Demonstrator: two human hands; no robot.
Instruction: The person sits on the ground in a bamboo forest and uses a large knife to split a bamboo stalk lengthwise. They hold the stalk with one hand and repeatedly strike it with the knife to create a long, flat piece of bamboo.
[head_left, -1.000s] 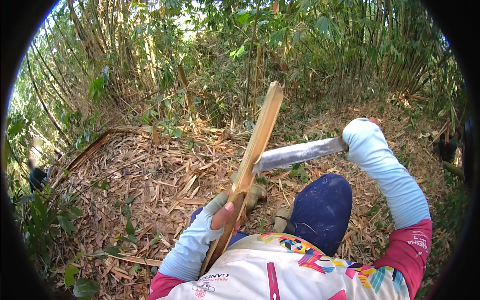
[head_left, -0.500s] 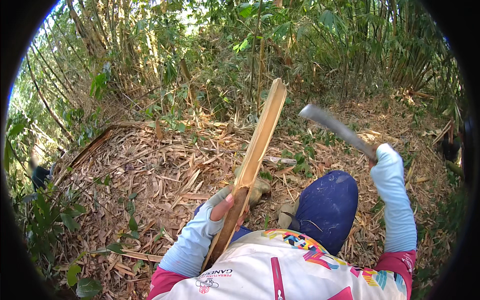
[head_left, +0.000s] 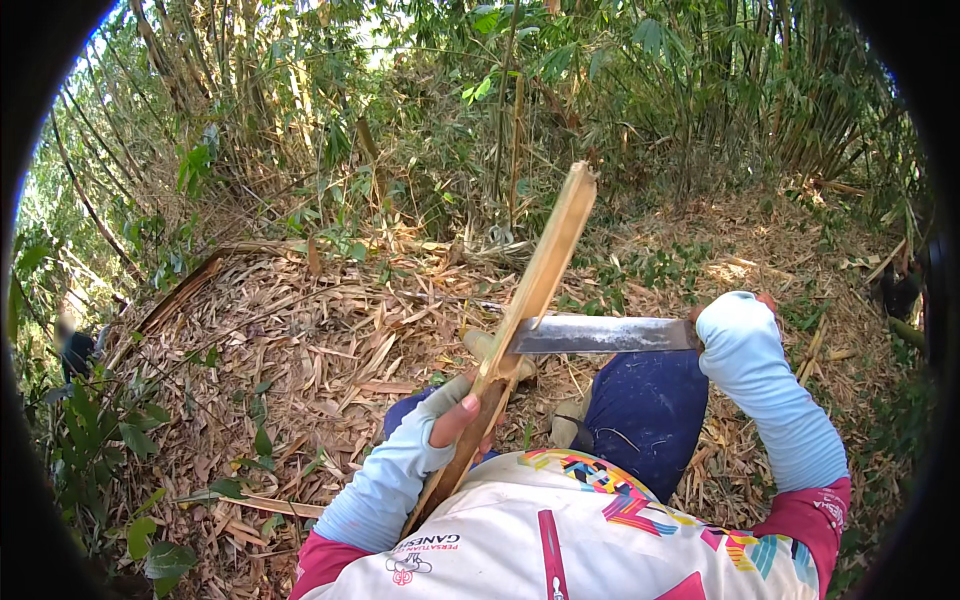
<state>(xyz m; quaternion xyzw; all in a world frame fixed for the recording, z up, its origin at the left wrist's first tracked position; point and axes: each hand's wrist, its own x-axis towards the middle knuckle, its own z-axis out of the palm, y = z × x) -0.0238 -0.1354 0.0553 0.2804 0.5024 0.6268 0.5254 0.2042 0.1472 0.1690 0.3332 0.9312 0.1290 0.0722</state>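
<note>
My left hand [head_left: 458, 408] is wrapped round the lower part of a split bamboo piece [head_left: 556, 240], which slants up and away from my body. A pale strip stands partly apart along its edge. My right hand [head_left: 745, 318], in a light blue sleeve, grips a machete [head_left: 605, 335] by its handle. Its broad grey blade lies level, and the tip end meets the right side of the bamboo just above my left hand. How deep the blade sits in the bamboo I cannot tell.
My bent knee [head_left: 650, 410] in blue trousers is below the blade, with a boot [head_left: 568, 428] beside it. Dry bamboo leaves [head_left: 290, 350] cover the ground. Bamboo stems and bushes [head_left: 430, 130] stand ahead. Another person [head_left: 76, 350] is at the far left.
The machete has come down and left from its raised position onto the bamboo. The bamboo's top has tilted slightly to the right, and a strip now shows along its edge.
</note>
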